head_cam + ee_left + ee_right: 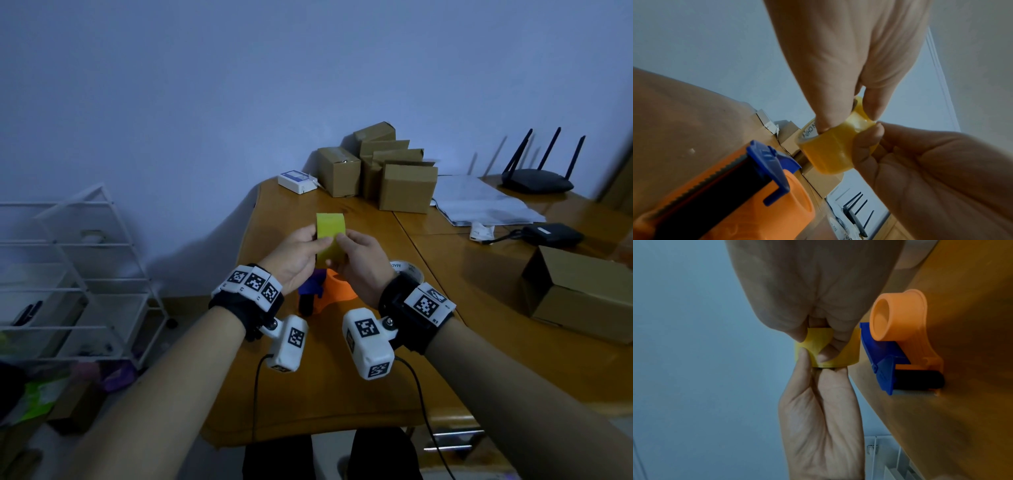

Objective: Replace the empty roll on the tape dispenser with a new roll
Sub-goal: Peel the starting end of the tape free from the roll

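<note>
A yellow tape roll is held up above the wooden table by both hands. My left hand pinches its left side, thumb on the face and fingers behind. On the other side my right hand grips it, thumb pressing the outer wrap. In the left wrist view the roll sits between both sets of fingertips. Just below the hands, the orange and blue tape dispenser lies on the table, its orange hub bare. A near-empty white core lies to its right.
Several cardboard boxes and a small white device stand at the table's far end. Papers, a black router, a black adapter and an open box lie to the right. A white wire rack stands left.
</note>
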